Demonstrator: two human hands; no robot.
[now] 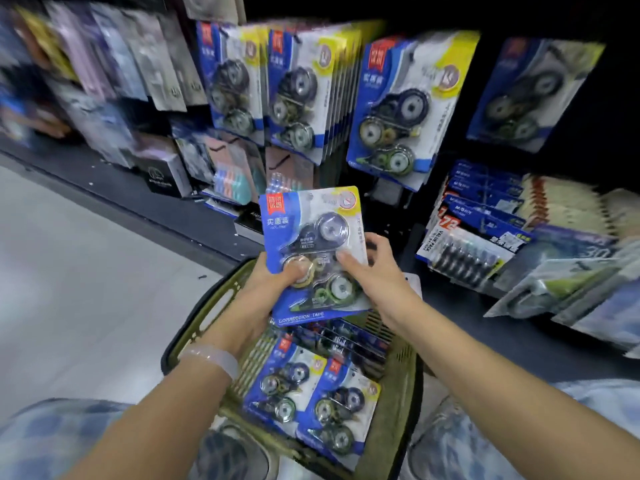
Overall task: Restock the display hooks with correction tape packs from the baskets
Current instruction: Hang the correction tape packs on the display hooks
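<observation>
A blue correction tape pack (313, 252) is held upright above an olive basket (398, 403) containing more packs (311, 396), below stocked display hooks (391, 109).

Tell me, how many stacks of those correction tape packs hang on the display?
4 hanging groups: far left, next to it a thick stack, middle right, and far right. Packs behind each front one are hidden, so the pack total is unclear.
</observation>
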